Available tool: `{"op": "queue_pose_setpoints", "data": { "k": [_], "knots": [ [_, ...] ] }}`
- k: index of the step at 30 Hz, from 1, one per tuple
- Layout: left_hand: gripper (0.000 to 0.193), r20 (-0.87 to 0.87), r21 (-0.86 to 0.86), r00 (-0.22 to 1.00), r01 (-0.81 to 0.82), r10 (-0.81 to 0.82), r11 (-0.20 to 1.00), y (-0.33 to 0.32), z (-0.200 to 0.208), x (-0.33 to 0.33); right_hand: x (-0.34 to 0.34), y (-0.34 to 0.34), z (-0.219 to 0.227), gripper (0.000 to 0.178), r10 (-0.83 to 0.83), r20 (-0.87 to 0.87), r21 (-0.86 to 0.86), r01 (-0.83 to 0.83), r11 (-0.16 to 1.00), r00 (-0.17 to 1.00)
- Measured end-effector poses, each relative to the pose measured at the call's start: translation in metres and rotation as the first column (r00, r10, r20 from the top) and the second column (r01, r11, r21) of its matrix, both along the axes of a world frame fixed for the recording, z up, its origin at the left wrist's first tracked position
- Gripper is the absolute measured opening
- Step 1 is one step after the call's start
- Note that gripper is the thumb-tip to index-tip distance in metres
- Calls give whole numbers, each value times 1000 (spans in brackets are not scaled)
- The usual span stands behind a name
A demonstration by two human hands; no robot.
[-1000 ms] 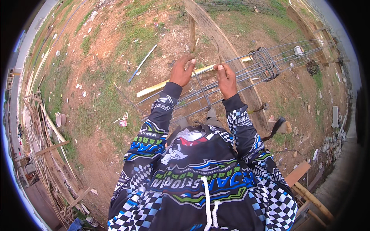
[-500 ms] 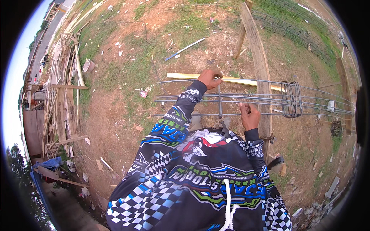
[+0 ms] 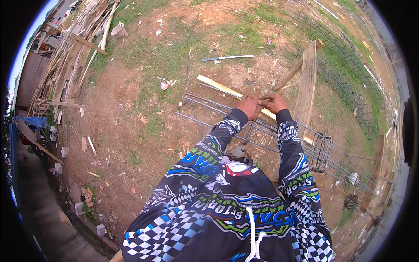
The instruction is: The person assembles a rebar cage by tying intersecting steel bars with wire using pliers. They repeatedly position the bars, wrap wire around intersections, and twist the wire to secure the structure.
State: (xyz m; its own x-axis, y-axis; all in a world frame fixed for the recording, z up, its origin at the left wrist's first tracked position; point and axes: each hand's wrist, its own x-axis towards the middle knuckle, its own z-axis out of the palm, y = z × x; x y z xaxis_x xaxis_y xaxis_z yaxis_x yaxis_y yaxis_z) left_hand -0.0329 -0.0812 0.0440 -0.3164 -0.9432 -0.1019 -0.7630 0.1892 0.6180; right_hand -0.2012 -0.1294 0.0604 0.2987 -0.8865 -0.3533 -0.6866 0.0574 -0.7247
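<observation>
Long steel reinforcing bars run crosswise in front of me. A single bent steel stirrup stands around them near the middle. My left hand is at the far side of the bars, above that stirrup, with its fingers bent and one pointing forward. Meeting it there, my right hand has its fingertips pinched together. Anything between the fingers is too small or hidden to make out. Farther right, a bundle of stirrups hangs around the bars.
A wooden board on a post supports the bars. Beyond them lie a yellowish timber strip and a blue-and-white rod. Stacked timber and a bucket are at far left; steel mesh cages at far right.
My right hand has left the near bar and moved forward to join my left hand at the far bar. The view has turned, so the bars now slant down to the right.
</observation>
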Motion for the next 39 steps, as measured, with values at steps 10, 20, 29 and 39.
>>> {"op": "queue_pose_setpoints", "data": {
  "k": [10, 20, 29, 39],
  "knots": [
    [40, -30, -16, 967, 251, -251, 968, -36, -10, 29, -15, 9, 6, 35, 165, 24, -177, -158, 971, 986],
    [29, -187, 28, 935, 311, -301, 950, -41, 1, 34, -11, 18, -14, 25, 96, 83, -352, -61, 934, 992],
    [28, -266, 79, 913, 341, -310, 937, -46, -13, 34, -1, 30, -23, 22, -35, 41, -325, 46, 945, 999],
    [32, -424, 386, 880, 389, -214, 836, -76, -1, 32, 4, 36, 16, 39, -119, 2, -167, 118, 979, 993]
  ]
}}
